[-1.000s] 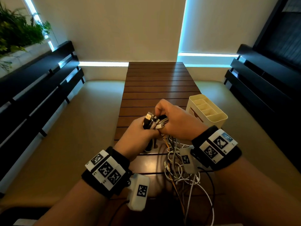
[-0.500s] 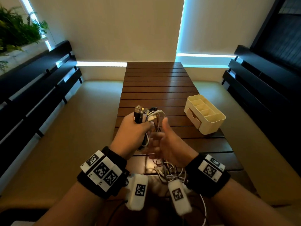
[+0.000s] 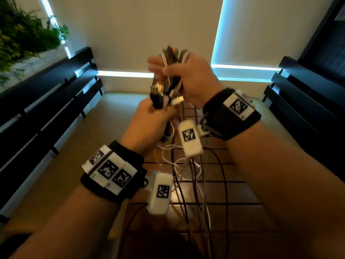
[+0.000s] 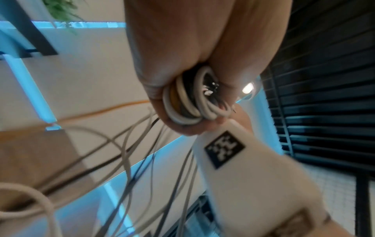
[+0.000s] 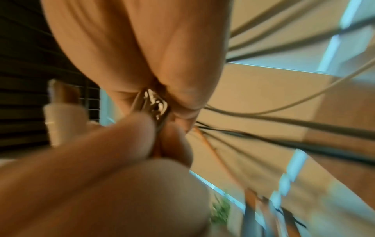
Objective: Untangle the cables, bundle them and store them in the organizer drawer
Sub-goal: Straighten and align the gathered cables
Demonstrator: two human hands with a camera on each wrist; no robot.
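Note:
A bundle of white, black and orange cables is held up in front of me, above the wooden slat table. My left hand grips the lower part, with several plugs sticking up out of the fist. In the left wrist view, looped white cables sit inside that curled hand. My right hand grips the bundle higher up, its fingers closed round the strands. Loose cable tails hang down onto the table. The organizer is hidden behind my hands and arms.
Dark slatted benches run along the left and right sides. A plant stands at the upper left. Beige cushions flank the table. Thin black leads from the wrist cameras cross the tabletop.
Both hands have risen with the cable bundle. The right hand moved from below the left hand to grip the bundle above it. The organizer, visible earlier at the right, is out of sight.

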